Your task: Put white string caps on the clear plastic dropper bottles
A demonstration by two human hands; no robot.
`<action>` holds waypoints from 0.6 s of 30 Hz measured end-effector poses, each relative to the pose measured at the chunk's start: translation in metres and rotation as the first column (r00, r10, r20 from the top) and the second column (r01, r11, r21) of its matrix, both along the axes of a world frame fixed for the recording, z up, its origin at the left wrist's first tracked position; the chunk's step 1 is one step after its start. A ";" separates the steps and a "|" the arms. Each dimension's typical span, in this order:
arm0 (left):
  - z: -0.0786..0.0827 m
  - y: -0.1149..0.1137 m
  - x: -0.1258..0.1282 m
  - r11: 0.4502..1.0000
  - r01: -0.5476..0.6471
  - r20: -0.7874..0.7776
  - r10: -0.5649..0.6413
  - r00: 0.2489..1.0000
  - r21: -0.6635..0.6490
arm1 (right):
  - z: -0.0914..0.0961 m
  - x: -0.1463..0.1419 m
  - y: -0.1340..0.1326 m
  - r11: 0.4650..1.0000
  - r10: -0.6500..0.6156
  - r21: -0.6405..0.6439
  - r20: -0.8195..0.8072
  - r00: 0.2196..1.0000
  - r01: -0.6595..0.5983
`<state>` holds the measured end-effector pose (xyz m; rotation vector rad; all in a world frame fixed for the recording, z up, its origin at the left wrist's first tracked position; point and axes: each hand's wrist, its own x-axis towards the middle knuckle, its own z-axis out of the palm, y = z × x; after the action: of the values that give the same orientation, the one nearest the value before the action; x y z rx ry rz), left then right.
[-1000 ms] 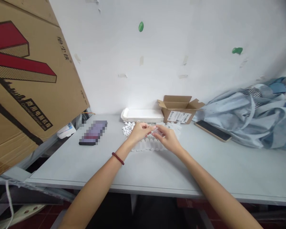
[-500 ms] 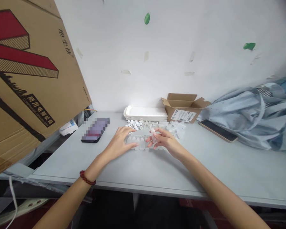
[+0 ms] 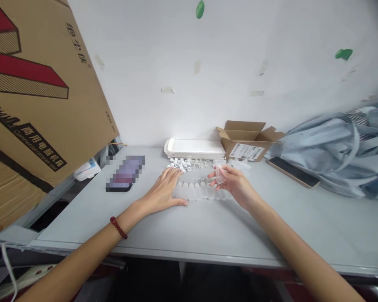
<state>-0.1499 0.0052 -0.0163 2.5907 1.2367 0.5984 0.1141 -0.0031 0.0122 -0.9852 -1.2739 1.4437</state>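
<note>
A row of small translucent plastic bottles (image 3: pixel 198 191) lies on the grey table (image 3: pixel 208 226). My left hand (image 3: pixel 162 192) rests flat against the row's left end, fingers spread, holding nothing. My right hand (image 3: pixel 236 184) is closed on one small clear bottle (image 3: pixel 219 174), held upright just above the right end of the row. A scatter of small white caps (image 3: pixel 180 163) lies just behind the row.
A white foam tray (image 3: pixel 193 148) and an open cardboard box (image 3: pixel 247 140) stand at the wall. One phone (image 3: pixel 125 173) lies left, another (image 3: pixel 292 171) right beside a heap of blue cloth (image 3: pixel 337 147). A large cardboard carton (image 3: pixel 34 100) leans over the left side.
My hands were together on one bottle. The left hand then let go and dropped flat beside the row. The right hand carried the bottle a little rightward and upward.
</note>
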 end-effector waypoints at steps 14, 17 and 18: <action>-0.003 0.003 0.018 0.993 0.043 0.000 -0.044 0.999 0.109 | 0.005 0.000 -0.003 1.000 0.002 0.023 -0.018 1.000 -0.001; -0.003 0.002 0.021 0.989 0.060 -0.010 -0.059 0.998 0.133 | 0.006 0.000 -0.004 1.000 0.003 0.014 -0.041 0.999 -0.002; -0.003 0.002 0.023 0.987 0.067 -0.015 -0.065 0.998 0.147 | 0.006 0.000 -0.004 1.000 0.002 0.013 -0.045 0.999 -0.002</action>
<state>-0.1272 0.0069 -0.0191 2.7463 1.1451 0.6886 0.1143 -0.0070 0.0186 -0.9381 -1.2503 1.4501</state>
